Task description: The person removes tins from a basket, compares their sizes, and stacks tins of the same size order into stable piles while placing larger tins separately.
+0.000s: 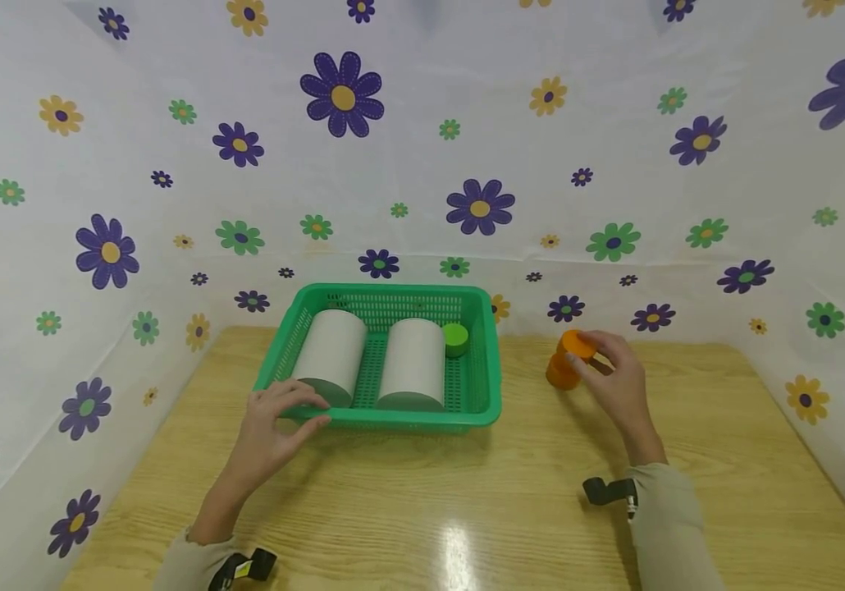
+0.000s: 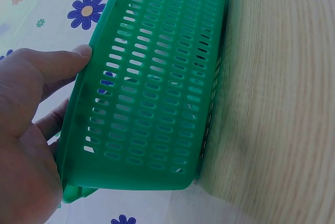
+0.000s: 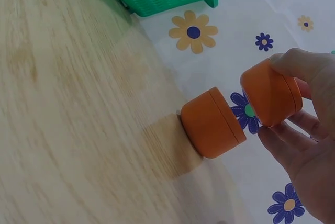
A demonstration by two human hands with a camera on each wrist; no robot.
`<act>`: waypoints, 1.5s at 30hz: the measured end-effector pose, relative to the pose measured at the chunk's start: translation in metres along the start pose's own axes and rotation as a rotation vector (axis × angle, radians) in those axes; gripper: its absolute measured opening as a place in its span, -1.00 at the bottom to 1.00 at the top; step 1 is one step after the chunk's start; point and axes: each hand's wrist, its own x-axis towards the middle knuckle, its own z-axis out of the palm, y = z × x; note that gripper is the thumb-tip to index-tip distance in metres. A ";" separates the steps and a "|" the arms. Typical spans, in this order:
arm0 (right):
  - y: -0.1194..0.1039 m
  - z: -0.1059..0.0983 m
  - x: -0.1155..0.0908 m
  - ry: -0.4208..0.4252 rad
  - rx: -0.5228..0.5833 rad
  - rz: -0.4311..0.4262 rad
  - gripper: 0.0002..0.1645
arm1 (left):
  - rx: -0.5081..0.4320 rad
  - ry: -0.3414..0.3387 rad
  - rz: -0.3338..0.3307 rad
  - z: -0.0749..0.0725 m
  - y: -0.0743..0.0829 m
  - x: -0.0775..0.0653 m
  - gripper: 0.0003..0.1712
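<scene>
My left hand [image 1: 269, 428] holds the front-left rim of a green plastic basket [image 1: 393, 419], thumb and fingers on either side of the rim in the left wrist view. My right hand [image 1: 620, 384] pinches a small round orange jar [image 3: 271, 93] with a lid line near one end. Below it, a second orange jar [image 3: 212, 124] of the same kind stands on the table, with a narrow gap between the two in the right wrist view. Inside the basket lie two large white cylinders [image 1: 413, 361] and, at the right, a small light-green round jar [image 1: 455, 338].
The basket stands near the back of a wood-grain table [image 1: 393, 501], left of the orange jars. A white cloth [image 1: 408, 156] with printed flowers hangs behind and along both sides.
</scene>
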 end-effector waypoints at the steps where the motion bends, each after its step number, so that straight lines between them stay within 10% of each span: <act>1: 0.007 0.001 0.001 0.000 -0.001 -0.002 -0.54 | 0.000 0.000 0.000 0.000 0.000 0.000 -0.65; 21: 0.039 0.012 0.001 -0.048 -0.039 0.000 -0.53 | -0.004 -0.001 -0.005 -0.004 0.001 0.002 -0.65; 35: 0.031 0.008 0.002 -0.030 -0.028 -0.018 -0.53 | 0.002 -0.002 -0.018 -0.002 -0.002 -0.002 -0.64; 45: 0.003 0.000 0.009 0.037 -0.124 -0.182 -0.54 | -0.006 -0.010 -0.015 -0.001 -0.002 -0.001 -0.65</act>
